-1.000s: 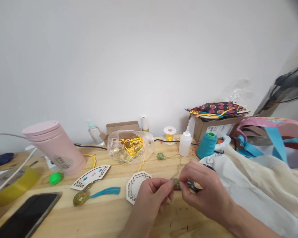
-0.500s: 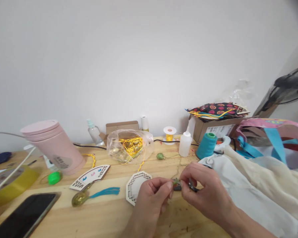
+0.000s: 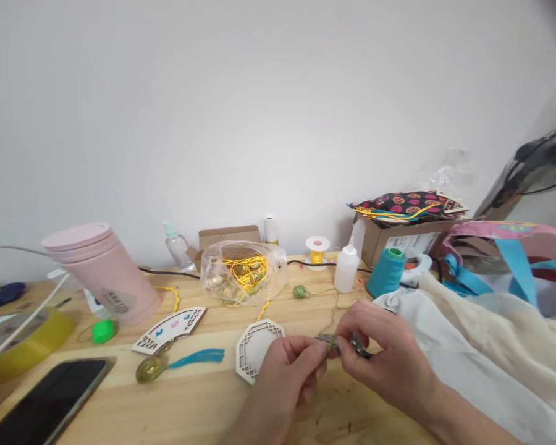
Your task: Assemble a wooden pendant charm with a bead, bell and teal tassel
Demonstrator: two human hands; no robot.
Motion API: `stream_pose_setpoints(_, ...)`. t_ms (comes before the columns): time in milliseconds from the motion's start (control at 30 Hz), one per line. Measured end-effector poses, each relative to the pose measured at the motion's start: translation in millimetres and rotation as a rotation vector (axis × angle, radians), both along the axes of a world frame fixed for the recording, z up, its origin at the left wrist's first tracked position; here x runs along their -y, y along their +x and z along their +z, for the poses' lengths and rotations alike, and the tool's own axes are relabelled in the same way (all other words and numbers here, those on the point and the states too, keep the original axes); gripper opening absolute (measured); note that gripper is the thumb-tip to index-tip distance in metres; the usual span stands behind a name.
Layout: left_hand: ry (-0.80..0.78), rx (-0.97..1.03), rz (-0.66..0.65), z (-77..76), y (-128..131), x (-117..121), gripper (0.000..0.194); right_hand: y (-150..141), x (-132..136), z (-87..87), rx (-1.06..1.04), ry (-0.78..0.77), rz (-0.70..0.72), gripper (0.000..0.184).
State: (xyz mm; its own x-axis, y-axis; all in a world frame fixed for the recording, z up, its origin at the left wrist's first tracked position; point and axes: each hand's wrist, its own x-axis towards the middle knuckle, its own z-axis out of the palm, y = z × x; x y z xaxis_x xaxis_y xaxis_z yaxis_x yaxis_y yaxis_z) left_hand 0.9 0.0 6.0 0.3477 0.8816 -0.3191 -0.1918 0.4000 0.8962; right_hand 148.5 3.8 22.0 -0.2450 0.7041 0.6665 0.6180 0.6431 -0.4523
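Note:
My left hand (image 3: 293, 371) is closed in a pinch on a thin green cord (image 3: 332, 342). The cord runs back over the table toward a small green cord ball (image 3: 299, 291). In my right hand (image 3: 383, 352) is a small pair of scissors (image 3: 361, 347) with dark loop handles; its grey metal part lies at the cord between both hands. Fingers hide part of the tool and of the cord's end. Just left of my left hand lies an octagonal wooden lattice frame (image 3: 254, 343) with a yellow cord, partly covered by that hand.
A fan-shaped wooden pendant (image 3: 169, 330) with a blue tassel (image 3: 197, 358) lies left, near a phone (image 3: 50, 402) and pink tumbler (image 3: 102, 272). Behind are a plastic bag (image 3: 243, 272), a squeeze bottle (image 3: 346, 270) and a teal thread cone (image 3: 385, 273). White cloth (image 3: 463, 346) spreads right.
The scissors' metal part now shows farther left, close to my left fingertips, with the green cord across it. Both hands stay almost in place; the view has shifted slightly.

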Motion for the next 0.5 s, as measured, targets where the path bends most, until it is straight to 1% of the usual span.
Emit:
stream_pose_setpoints(133, -0.005, 0.005, 0.024, 0.1, -0.2, 0.6, 0.027, -0.8, 0.9, -0.4, 0.011, 0.005, -0.021, 0.013)
stream_pose_setpoints(200, 0.011, 0.033, 0.060, 0.5, 0.6, 1.1, 0.026, -1.5, 1.2, -0.9, 0.016, -0.018, -0.044, 0.013)
stream_pose_setpoints(300, 0.010, 0.049, 0.118, 1.0, 1.8, 0.9, 0.023, -2.9, 0.5, -2.3, 0.019, -0.089, -0.069, 0.012)
stream_pose_setpoints(367, 0.003, 0.042, 0.135, 1.2, 1.5, 0.4, 0.023, -3.3, -0.4, -3.0, 0.018, -0.144, -0.075, 0.012)
stream_pose_setpoints(500, 0.033, 0.014, 0.128, 2.5, -2.1, -0.6, 0.027, -1.1, -1.0, -2.3, 0.007, -0.243, -0.012, 0.012)
